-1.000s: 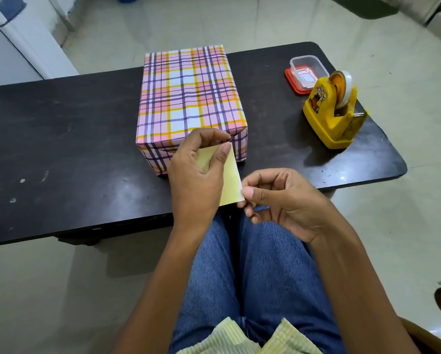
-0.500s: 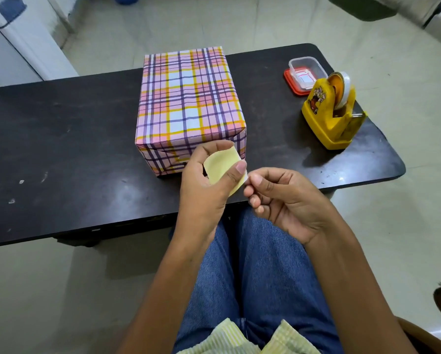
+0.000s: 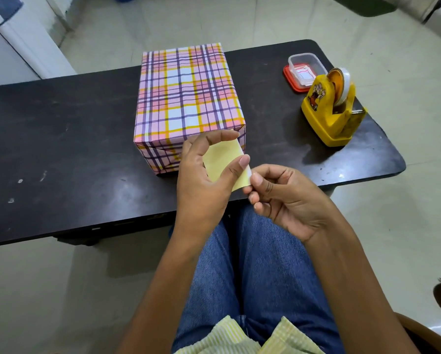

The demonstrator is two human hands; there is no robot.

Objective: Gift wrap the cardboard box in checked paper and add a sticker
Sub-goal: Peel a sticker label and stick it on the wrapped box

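The box (image 3: pixel 186 98), wrapped in pink, yellow and purple checked paper, stands on the black table (image 3: pixel 61 139) with its folded end facing me. Just in front of that end, my left hand (image 3: pixel 204 185) holds a small pale yellow sticker sheet (image 3: pixel 223 162) between thumb and forefinger. My right hand (image 3: pixel 283 198) pinches the sheet's right edge with thumb and fingertips. The sheet's printed face is turned away from me.
A yellow tape dispenser (image 3: pixel 329 111) stands at the table's right side. Behind it sits a small clear container on a red lid (image 3: pixel 303 70). My legs in blue jeans are under the table's front edge. A white appliance stands far left.
My left hand has lifted and turned the yellow sheet toward the box's front end. My right hand has followed up and now pinches its right edge.
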